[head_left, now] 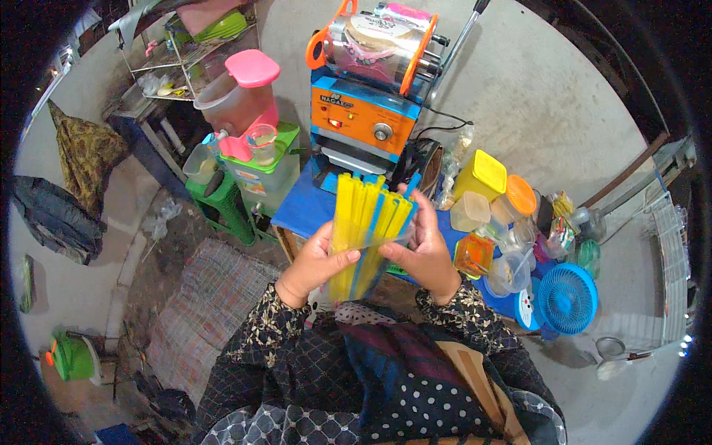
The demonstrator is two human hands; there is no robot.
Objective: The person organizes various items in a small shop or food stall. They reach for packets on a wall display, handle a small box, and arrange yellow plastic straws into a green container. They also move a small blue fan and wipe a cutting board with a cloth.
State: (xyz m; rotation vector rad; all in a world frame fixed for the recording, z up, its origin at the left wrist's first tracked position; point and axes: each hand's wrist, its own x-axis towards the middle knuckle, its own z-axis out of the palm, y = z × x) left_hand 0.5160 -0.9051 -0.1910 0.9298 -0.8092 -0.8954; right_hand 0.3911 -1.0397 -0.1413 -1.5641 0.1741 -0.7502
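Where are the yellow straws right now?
Mid-picture in the head view, the yellow straws are held between the left hand and right hand, pictured just below the orange-and-blue machine.

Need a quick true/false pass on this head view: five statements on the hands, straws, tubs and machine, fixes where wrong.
1. The left hand and right hand both hold the straws. True.
2. The straws are all red. False: they are yellow and blue.
3. The yellow tub stands next to an orange-lidded container. True.
4. The orange-and-blue machine is left of the yellow tub. True.
5. The machine stands on the floor. False: it is on a blue-topped table.
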